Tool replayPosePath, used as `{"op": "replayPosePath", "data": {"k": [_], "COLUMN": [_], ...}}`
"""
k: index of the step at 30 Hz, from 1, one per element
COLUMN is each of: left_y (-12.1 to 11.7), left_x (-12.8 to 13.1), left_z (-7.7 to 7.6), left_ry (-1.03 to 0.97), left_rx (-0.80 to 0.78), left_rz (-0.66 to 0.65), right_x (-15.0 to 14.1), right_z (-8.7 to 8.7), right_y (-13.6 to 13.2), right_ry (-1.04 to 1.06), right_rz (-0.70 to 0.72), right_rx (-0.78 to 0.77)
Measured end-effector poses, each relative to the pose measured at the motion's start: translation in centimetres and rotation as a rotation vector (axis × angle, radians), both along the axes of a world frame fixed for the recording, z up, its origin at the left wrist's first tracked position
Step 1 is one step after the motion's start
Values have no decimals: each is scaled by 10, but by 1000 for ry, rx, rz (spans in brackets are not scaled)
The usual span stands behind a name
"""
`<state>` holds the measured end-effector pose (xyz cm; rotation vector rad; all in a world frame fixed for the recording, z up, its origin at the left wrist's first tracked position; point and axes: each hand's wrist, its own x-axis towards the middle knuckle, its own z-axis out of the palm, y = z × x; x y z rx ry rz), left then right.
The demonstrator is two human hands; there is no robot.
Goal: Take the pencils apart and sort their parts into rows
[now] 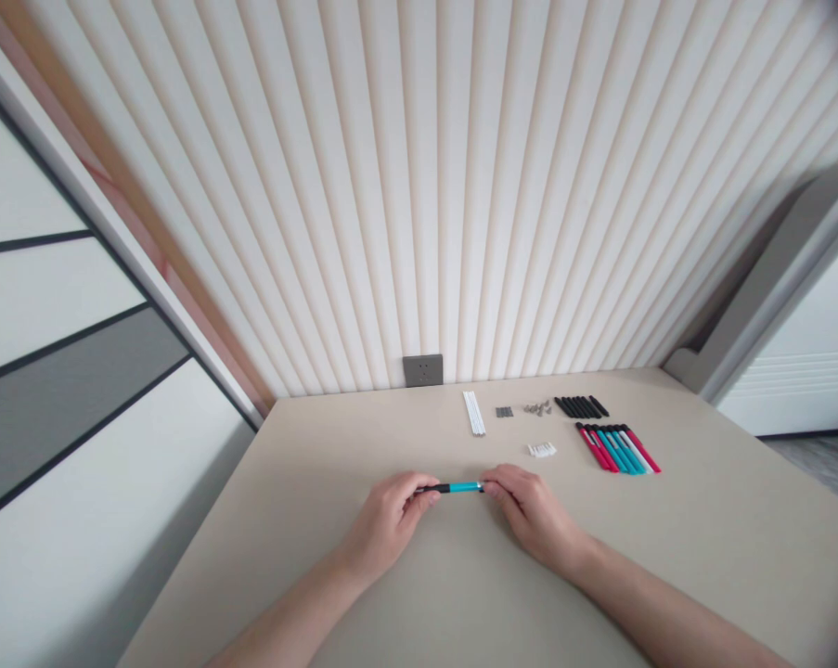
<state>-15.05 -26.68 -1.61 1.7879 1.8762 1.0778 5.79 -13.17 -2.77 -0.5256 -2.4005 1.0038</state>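
Observation:
A teal pen [462,487] with a black grip section lies level between my two hands, just above or on the table; I cannot tell which. My left hand [393,510] pinches its black end between thumb and fingers. At the opposite, teal end, my right hand [526,506] is closed on the pen, and the fingers hide its tip. Beyond my right hand lie small white plastic parts [542,450] in a cluster. Farther right, a row of red, teal and white pen barrels [617,449] with black ends rests on the table.
On the beige table [335,436], white refill tubes [473,414], small grey springs [504,412], metal tips [537,408] and black grip pieces [581,406] lie toward the back. A dark wall socket [422,369] sits on the ribbed wall behind. A white cabinet stands left.

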Motion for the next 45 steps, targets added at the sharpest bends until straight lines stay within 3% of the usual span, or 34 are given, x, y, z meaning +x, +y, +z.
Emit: {"op": "replayPosePath", "data": {"k": [6,12,18,22,27,32,35,45], "left_y": [0,0,0,-3,-5,-5,-6,-5], "left_x": [1,2,15,21,18,15,15,17], "left_z": [0,1,2,2,-1,-6,-9,-3], "left_ry": [105,245,630,817,833,751,713,705], "left_rx": [12,-6,145,130,31,-3,-2,-18], "left_rz": [-35,-83,-22,-16,-111,-137,-116,-67], "right_x": [0,2,4,2,1,3,6,2], "right_z": [1,5,3,0,2,11,17,13], "right_y": [-2,-1,-3,-10,-11,-6,-4,-13], "right_ry": [10,16,10,10,-7,37,64,-38], "right_rz": [-7,-1,12,38,89,125,155,17], "right_rx": [94,307,382,349,346,565,618,488]}}
